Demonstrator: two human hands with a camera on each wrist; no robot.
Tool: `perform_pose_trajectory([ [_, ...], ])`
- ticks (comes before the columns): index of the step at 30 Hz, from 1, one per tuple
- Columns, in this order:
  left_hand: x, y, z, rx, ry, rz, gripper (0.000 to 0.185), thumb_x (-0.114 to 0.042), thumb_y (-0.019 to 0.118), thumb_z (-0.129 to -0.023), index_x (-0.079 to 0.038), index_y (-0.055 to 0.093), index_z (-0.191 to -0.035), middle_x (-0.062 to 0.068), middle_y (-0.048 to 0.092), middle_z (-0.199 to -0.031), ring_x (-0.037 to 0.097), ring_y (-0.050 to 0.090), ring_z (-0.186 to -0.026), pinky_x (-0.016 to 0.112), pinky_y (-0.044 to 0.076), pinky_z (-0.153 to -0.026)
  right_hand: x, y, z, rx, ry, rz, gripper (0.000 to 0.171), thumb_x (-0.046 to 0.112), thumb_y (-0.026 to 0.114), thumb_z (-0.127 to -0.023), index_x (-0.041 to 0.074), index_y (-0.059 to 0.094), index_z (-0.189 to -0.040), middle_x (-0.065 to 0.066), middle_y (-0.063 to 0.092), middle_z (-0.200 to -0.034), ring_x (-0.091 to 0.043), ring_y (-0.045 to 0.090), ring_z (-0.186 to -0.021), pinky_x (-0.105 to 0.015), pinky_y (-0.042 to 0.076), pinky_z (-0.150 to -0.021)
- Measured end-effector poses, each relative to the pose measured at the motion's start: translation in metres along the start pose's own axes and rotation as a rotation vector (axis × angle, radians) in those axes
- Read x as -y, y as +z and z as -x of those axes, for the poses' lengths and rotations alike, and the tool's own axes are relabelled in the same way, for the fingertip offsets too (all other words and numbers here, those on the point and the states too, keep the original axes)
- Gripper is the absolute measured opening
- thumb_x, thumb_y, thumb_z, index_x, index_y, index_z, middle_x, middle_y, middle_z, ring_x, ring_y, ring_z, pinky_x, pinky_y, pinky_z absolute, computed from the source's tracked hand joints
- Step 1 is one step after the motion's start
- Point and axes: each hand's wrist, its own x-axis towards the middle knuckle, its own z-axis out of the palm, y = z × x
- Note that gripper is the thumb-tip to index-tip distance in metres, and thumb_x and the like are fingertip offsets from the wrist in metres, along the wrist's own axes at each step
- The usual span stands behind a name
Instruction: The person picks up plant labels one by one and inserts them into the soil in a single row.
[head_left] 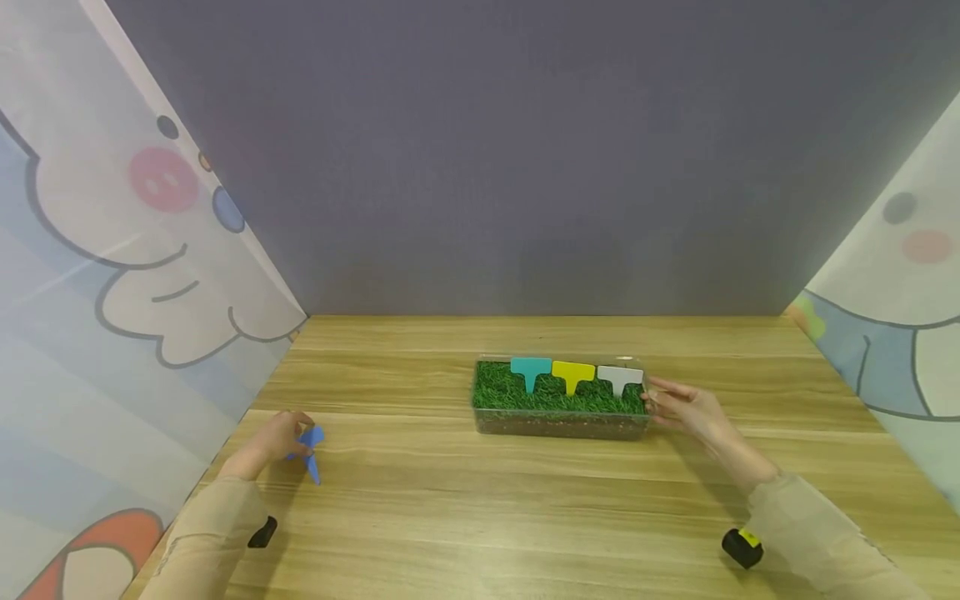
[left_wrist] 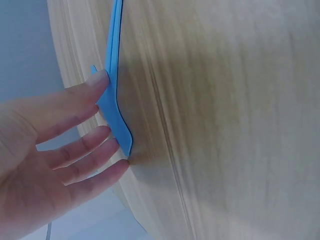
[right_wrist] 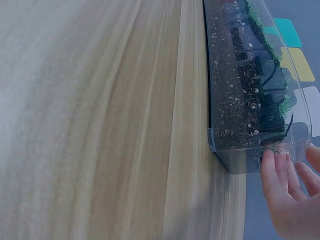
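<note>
Between the thumb and fingers of my left hand (head_left: 279, 435) is a blue T-shaped plant label (head_left: 312, 454), low over the left side of the table. The left wrist view shows the thumb on the label's (left_wrist: 114, 112) stem side and fingertips along its crossbar. My right hand (head_left: 693, 414) touches the right end of a clear planter box (head_left: 562, 425) with fairly straight fingers. Artificial grass (head_left: 498, 387) tops the soil in the box. Teal (head_left: 531, 367), yellow (head_left: 573, 372) and white (head_left: 620, 376) labels of the same T shape stand upright in the grass.
The wooden table (head_left: 450, 508) runs back to a grey panel (head_left: 525, 167). Cartoon-printed side walls (head_left: 75, 333) stand left and right. Small black devices (head_left: 742, 548) sit at both wrists. In the right wrist view, speckled soil (right_wrist: 232, 95) shows through the box wall.
</note>
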Motion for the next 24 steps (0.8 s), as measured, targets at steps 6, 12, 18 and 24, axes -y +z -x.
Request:
perform_pose_trajectory([
  [6,0.0011,-0.0011,-0.0019,0.015,-0.013,0.016,0.049,-0.008,0.073,-0.066,0.013,0.051,-0.103,0.018,0.054,-0.086,0.031,0.053,-0.079,0.045,0.048,-0.068,0.0044,0.0028,0.0028,-0.024,0.006,0.040,0.054,0.017,0.057,-0.087,-0.002,0.032,-0.131,0.001,0.064,-0.101,-0.006,0.062,-0.084,-0.027,0.049,-0.079],
  [12,0.0003,-0.0028,-0.0037,0.044,-0.022,0.005,0.045,-0.007,0.073,-0.067,0.014,0.051,-0.100,0.030,0.055,-0.093,0.044,0.053,-0.088,0.049,0.047,-0.074,0.0069,0.0040,0.0033,-0.031,0.023,0.048,0.056,0.016,0.056,-0.087,-0.006,0.028,-0.131,0.001,0.064,-0.100,-0.006,0.062,-0.084,-0.028,0.049,-0.079],
  [18,0.0020,-0.0049,-0.0052,0.068,-0.039,0.011,0.045,-0.008,0.073,-0.068,0.015,0.051,-0.099,0.031,0.054,-0.098,0.045,0.052,-0.091,0.050,0.046,-0.077,0.0053,0.0032,0.0018,-0.035,0.034,0.030,0.053,0.015,0.056,-0.087,-0.004,0.031,-0.130,0.002,0.065,-0.099,-0.006,0.062,-0.083,-0.028,0.049,-0.079],
  [24,0.0038,-0.0040,-0.0047,0.060,-0.038,0.062,0.046,-0.007,0.074,-0.067,0.016,0.050,-0.100,0.028,0.054,-0.096,0.042,0.053,-0.089,0.048,0.046,-0.076,0.0048,0.0030,0.0022,-0.031,0.030,0.010,0.047,0.013,0.055,-0.087,0.002,0.037,-0.129,0.005,0.065,-0.097,-0.006,0.062,-0.083,-0.027,0.049,-0.079],
])
